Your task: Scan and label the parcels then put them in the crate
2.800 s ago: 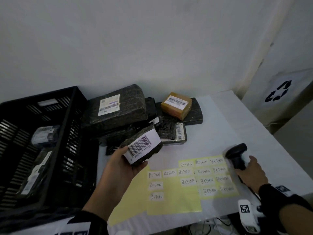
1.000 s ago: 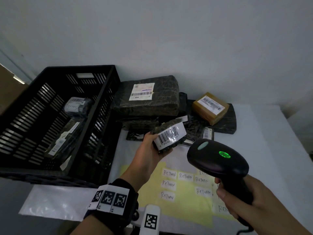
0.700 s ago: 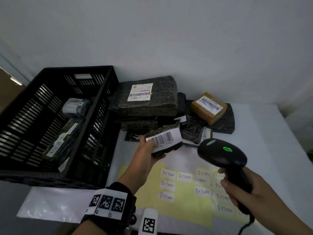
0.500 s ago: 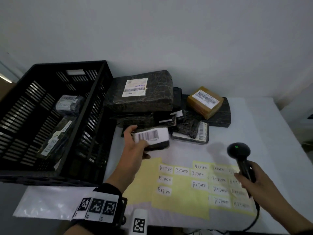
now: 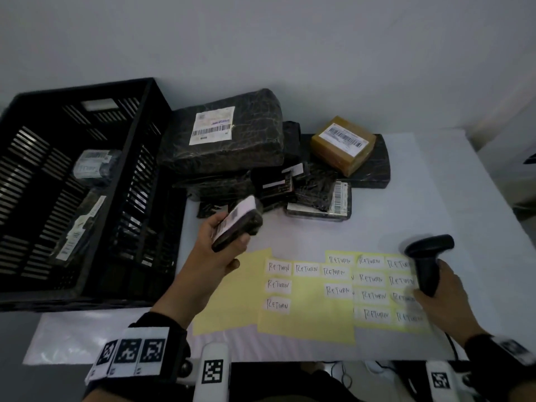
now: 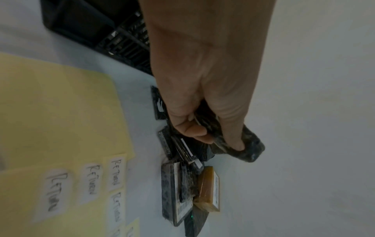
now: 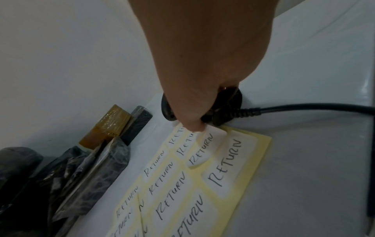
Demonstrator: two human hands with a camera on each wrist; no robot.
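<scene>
Head view, small parcel (image 5: pixel 237 223) gripped in left hand (image 5: pixel 216 250), crate (image 5: pixel 87 181) beside

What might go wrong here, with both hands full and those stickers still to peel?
The right hand holds the scanner right over the sticker sheet; setting it down there may crease or lift stickers. The left hand grips the small parcel by one end, so it might slip. The scanner's cable could drag the sheet.

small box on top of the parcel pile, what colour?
Tan-brown small box, white barcode label on top; head view shows it best.
</scene>
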